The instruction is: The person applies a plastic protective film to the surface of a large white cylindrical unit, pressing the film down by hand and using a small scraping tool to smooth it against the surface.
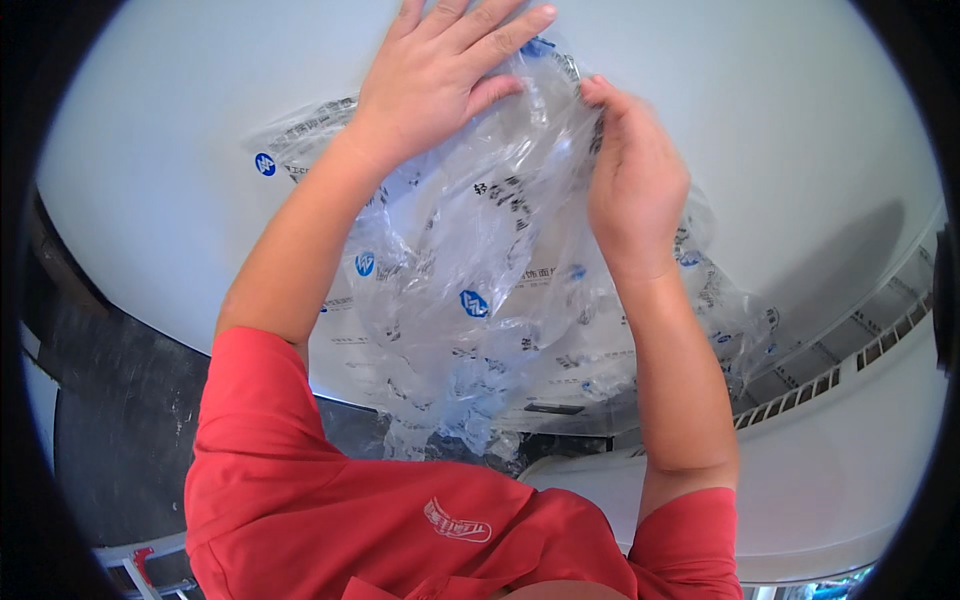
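A crumpled sheet of clear plastic film (480, 247), printed with blue marks and dark writing, hangs over a large smooth white surface (187, 195). My left hand (431, 75) presses flat near the top of the film, its fingers spread and thumb apart. To the right, my right hand (637, 165) is curled, with its thumb and finger pinching the film's upper right edge. The film bunches up between my two hands and trails down towards my red shirt.
A white vent strip with slots (825, 386) curves along the lower right, beside a rounded white panel (840, 480). Dark flooring (120, 427) shows at the lower left, with part of a metal ladder (139, 559) below.
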Tool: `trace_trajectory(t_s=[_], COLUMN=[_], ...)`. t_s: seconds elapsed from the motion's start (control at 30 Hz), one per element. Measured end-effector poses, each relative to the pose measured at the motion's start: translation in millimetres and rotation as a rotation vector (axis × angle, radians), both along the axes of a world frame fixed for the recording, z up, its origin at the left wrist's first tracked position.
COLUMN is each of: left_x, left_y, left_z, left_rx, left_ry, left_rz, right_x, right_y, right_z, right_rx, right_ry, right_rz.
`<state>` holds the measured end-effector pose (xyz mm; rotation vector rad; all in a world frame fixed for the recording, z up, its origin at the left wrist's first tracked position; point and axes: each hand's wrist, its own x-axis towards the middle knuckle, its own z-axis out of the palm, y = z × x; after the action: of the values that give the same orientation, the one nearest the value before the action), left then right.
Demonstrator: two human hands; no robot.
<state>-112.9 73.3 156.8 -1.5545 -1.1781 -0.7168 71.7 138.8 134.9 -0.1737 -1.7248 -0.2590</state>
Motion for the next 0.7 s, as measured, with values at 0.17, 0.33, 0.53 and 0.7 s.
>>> trace_trajectory(t_s=[0.17, 0.33, 0.53, 0.7], left_x=[-5, -51, -13, 5], left_y=[12, 40, -9, -37], left_z=[21, 3, -42, -75], left_rx=[-0.013, -0.156, -0.293, -0.319], left_ry=[0.212, 0.319, 0.007, -0.108], left_rz=[-0.188, -0.400, -0.560, -0.497], right_x=[3, 1, 16, 26], right_y=[-25, -41, -48, -60], right_z=[3, -10, -37, -55], right_rx=[-0.362, -0.451, -0.486, -0.490], right_ry=[0.009, 0.012, -0.062, -0.115], right_rz=[-0.032, 0.002, -0.019, 0.031])
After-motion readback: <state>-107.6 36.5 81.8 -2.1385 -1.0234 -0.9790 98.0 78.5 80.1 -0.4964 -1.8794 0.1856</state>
